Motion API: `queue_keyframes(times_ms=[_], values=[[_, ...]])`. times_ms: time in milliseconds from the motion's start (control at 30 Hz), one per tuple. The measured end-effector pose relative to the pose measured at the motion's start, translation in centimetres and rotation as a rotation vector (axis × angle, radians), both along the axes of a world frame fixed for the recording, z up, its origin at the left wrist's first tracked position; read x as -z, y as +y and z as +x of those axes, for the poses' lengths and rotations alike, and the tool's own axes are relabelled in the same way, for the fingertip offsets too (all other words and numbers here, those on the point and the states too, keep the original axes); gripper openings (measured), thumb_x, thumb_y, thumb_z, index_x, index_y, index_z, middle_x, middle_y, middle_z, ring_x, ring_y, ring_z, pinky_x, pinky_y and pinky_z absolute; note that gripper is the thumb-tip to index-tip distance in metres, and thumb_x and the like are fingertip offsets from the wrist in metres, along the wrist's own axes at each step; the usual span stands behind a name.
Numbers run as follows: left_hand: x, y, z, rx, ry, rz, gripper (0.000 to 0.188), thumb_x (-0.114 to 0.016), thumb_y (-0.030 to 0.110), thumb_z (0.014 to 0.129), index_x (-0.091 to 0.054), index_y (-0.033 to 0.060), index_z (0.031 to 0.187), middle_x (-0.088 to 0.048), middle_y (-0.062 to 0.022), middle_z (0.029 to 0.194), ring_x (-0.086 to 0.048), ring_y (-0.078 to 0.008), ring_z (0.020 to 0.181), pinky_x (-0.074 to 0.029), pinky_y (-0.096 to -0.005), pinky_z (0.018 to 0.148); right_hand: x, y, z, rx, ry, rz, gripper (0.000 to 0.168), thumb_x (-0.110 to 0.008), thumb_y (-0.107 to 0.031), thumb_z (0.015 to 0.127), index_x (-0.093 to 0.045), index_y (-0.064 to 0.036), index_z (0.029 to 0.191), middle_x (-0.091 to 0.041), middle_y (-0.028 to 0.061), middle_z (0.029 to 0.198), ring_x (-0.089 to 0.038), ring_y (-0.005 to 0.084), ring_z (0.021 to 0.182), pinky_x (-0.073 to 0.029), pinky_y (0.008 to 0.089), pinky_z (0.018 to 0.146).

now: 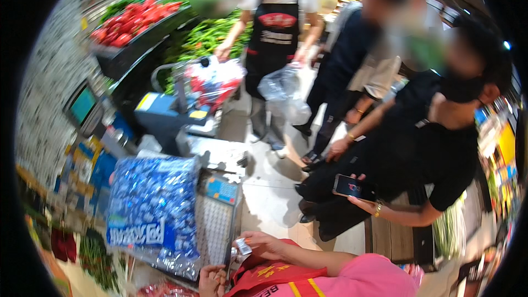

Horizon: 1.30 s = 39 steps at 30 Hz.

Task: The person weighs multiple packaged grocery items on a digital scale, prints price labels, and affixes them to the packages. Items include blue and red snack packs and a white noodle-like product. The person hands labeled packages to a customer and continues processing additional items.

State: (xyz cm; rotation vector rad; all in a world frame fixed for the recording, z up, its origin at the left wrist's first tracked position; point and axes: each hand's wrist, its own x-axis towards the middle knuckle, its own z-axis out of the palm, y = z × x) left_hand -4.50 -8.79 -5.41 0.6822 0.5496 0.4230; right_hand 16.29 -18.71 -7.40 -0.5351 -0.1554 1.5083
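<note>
My right hand [260, 244] pinches a small white label between thumb and fingers, just right of the scale's keypad [214, 222]. My left hand [212, 281], fingers curled, is at the keypad's lower end; whether it holds anything is unclear. Left of the keypad lies a large clear plastic bag of blue-wrapped pieces [154, 202], bearing writing. Behind it stands another weighing scale [163, 109] with a screen [84, 105] to its left. A clear bag with red contents [214, 80] is at this scale, under a co-worker's hand.
An aproned co-worker [274, 28] stands beyond the scales, holding a clear plastic bag [284, 90]. At the right, a person in black [416, 144] holds a phone [354, 188]; others stand behind. Red vegetables [132, 24] and green peppers [206, 37] fill displays at upper left.
</note>
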Motion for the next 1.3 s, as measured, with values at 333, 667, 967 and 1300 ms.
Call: queue_keyframes(times_ms=[333,667,967,1300], values=[[0.3,-0.3,-1.6,-0.261,-0.028,-0.115,0.032,-0.038,-0.013,0.054,-0.039,0.0029,0.081,-0.049,-0.0152,0.092,-0.051,-0.0222,0.076,-0.045,-0.0276,0.066,-0.5,1.5,-0.3,-0.067,0.016,0.030,0.020,-0.058,-0.017,0.080,-0.051,-0.004,0.093,-0.055,0.0125,0.100,-0.054,0.0167,0.089,-0.042,0.0269,0.079],[0.9,-0.3,-1.8,-0.193,-0.160,-0.245,0.033,-0.038,-0.013,0.051,-0.040,0.0014,0.081,-0.046,-0.0150,0.086,-0.047,-0.0217,0.077,-0.042,-0.0263,0.068,-0.6,0.9,0.3,-0.045,0.042,0.049,0.021,-0.058,-0.016,0.079,-0.050,-0.003,0.094,-0.055,0.0155,0.102,-0.053,0.0176,0.092,-0.040,0.0261,0.081],[0.4,-1.1,-0.9,-0.178,-0.082,-0.180,0.033,-0.042,-0.018,0.061,-0.047,-0.0020,0.089,-0.049,-0.0205,0.107,-0.049,-0.0268,0.101,-0.041,-0.0339,0.090,-0.9,0.0,0.3,-0.023,0.009,0.049,0.020,-0.057,-0.017,0.081,-0.049,-0.005,0.094,-0.056,0.0109,0.101,-0.055,0.0166,0.091,-0.043,0.0284,0.079],[0.7,-1.4,-1.3,-0.120,-0.033,-0.204,0.027,-0.059,0.001,0.075,-0.047,-0.0016,0.100,-0.054,-0.0205,0.102,-0.058,-0.0245,0.091,-0.050,-0.0275,0.080,-0.8,-0.5,0.3,-0.003,0.050,0.028,0.022,-0.059,-0.016,0.079,-0.051,-0.003,0.094,-0.053,0.0158,0.103,-0.052,0.0182,0.089,-0.040,0.0272,0.080]])
